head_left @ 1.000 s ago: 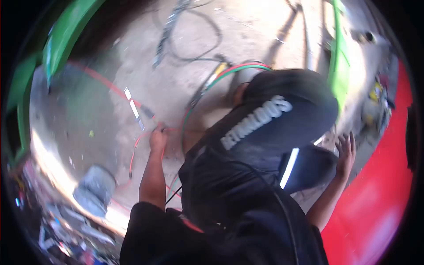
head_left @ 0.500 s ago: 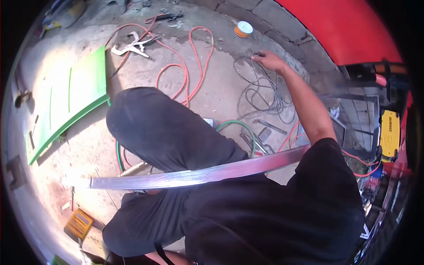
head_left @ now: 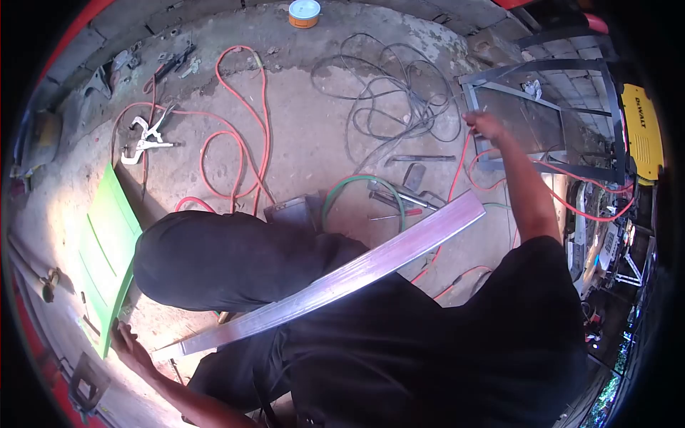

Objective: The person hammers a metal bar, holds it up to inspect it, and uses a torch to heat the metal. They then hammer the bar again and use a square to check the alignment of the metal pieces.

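My left hand (head_left: 127,342) is at the near edge of a curved green panel (head_left: 107,250), fingers loosely apart with the tips by that edge. My right hand (head_left: 484,125) is stretched forward, fingers pinched together, close to an orange-red cord (head_left: 464,160) and loops of thin grey cable (head_left: 399,107). I cannot tell what is between those fingers. Across my lap, slanting up to the right, lies a long shiny metal bar (head_left: 342,282). Several tools, including a screwdriver with a red handle (head_left: 407,212), lie on the floor ahead of my knee, inside and beside a green hose loop (head_left: 332,196).
White locking pliers (head_left: 146,139) lie on the concrete floor near orange hose loops (head_left: 239,160). An orange tub with a pale lid (head_left: 304,14) stands by the block wall. To the right are a dark metal frame (head_left: 610,107) and a yellow DeWalt case (head_left: 642,132).
The camera view has turned. My left hand has come into view by the green panel. My right hand has drawn back from the far cable loops, and the bar slants more steeply.
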{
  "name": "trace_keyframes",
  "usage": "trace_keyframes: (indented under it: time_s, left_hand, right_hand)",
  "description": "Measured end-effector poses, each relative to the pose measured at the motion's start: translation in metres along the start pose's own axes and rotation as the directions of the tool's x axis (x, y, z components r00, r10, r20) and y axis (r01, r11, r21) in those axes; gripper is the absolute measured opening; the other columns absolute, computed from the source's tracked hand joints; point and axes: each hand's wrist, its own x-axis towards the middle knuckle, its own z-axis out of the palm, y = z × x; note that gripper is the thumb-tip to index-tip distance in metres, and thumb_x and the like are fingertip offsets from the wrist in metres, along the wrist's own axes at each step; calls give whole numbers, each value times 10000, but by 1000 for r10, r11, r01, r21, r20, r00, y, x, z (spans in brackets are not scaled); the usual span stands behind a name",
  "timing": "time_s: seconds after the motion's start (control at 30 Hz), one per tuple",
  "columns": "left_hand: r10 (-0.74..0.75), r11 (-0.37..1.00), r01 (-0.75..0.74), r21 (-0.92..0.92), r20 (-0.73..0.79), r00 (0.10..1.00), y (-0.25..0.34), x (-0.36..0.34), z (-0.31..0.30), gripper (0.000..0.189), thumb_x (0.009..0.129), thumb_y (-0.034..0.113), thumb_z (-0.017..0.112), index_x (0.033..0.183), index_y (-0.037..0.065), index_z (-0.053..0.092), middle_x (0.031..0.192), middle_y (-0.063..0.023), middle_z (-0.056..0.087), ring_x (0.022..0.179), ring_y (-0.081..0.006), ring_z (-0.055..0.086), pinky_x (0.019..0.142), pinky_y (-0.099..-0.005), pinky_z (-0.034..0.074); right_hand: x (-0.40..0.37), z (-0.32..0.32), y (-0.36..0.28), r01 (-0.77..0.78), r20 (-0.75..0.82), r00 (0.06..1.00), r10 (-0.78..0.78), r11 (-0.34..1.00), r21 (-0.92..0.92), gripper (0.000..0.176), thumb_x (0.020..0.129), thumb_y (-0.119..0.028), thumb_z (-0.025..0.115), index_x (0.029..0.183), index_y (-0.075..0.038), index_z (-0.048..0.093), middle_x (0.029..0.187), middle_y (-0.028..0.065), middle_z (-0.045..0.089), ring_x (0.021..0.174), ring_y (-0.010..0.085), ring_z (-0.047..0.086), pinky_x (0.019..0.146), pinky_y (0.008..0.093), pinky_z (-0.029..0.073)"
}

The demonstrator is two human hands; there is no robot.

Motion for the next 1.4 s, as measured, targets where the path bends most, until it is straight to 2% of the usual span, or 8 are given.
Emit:
trace_keyframes:
  time_s: [0.3, 0.67, 0.77, 0.93, 1.1, 1.27, 1.33, 1.4]
  left_hand:
    - [-126, 992, 125, 28, 8, 992, -18, -61, 22, 409, 1026, 322, 534, 1288, 21, 626, 984, -150, 684, 899, -203, 652, 734, -337, 504]
    - [-267, 942, 283, 180, -109, 958, -122, -66, -35, 438, 1010, 382, 557, 1300, 63, 631, 927, -127, 701, 810, -192, 652, 714, -338, 510]
    - [-308, 921, 334, 199, -150, 939, -167, -73, -62, 439, 1008, 384, 560, 1304, 68, 628, 913, -121, 697, 804, -190, 648, 704, -336, 507]
    - [-459, 871, 491, -4, -361, 812, -170, -119, -99, 438, 1002, 364, 572, 1318, 64, 615, 928, -125, 696, 814, -187, 641, 704, -322, 500]
    - [-397, 877, 481, 13, -546, 738, -256, -180, -48, 426, 992, 303, 579, 1263, -24, 613, 882, -148, 687, 719, -180, 643, 641, -319, 516]
    - [-644, 765, 565, -308, -387, 660, -218, -255, 59, 378, 953, 252, 617, 1237, 3, 638, 887, -134, 693, 780, -189, 647, 700, -335, 514]
    - [-647, 630, 273, -727, -297, 702, -192, -317, 115, 326, 934, 216, 613, 1183, 10, 655, 991, -98, 701, 912, -189, 640, 813, -330, 496]
    - [-779, 557, 499, -664, -209, 591, -174, -378, 171, 277, 954, 184, 556, 1134, -5, 649, 972, -179, 705, 905, -275, 678, 819, -396, 501]
  right_hand:
    - [54, 274, 158, -293, -94, 945, 315, 936, 193, 1084, 815, -542, 761, 1549, 24, 198, 1453, 282, 466, 1274, 419, 537, 1012, 509, 477]
    - [82, 284, 146, -282, -262, 936, 236, 947, -155, 1112, 751, -465, 828, 1502, 58, 197, 1362, 270, 538, 1247, 378, 563, 1022, 449, 475]
    - [76, 278, 154, -287, -35, 950, 310, 913, 290, 966, 806, -336, 767, 1525, -71, 177, 1256, 198, 587, 1132, 371, 596, 910, 535, 500]
    - [-18, 164, 55, -125, 314, 934, -172, 667, 735, 353, 940, -252, 632, 1260, -126, 559, 1019, 40, 655, 911, 198, 626, 862, 391, 499]
    - [-82, 17, -109, 347, 292, 733, -614, 708, 615, 961, 788, -188, 712, 1592, -43, 207, 1524, 143, 399, 1378, 270, 421, 1153, 391, 321]
    - [-160, 6, -295, 712, 437, 493, -752, 638, 294, 1039, 654, -310, 745, 1546, -29, 292, 1397, 137, 483, 1305, 275, 468, 1108, 364, 350]
    - [-208, 57, -360, 648, 658, 370, -655, 690, 322, 997, 642, -323, 734, 1510, -39, 335, 1318, 129, 511, 1206, 256, 526, 1011, 365, 425]
    - [-244, 130, -408, 671, 759, 228, -610, 663, 332, 929, 666, -289, 737, 1483, -52, 364, 1208, 117, 565, 1068, 228, 595, 885, 356, 499]
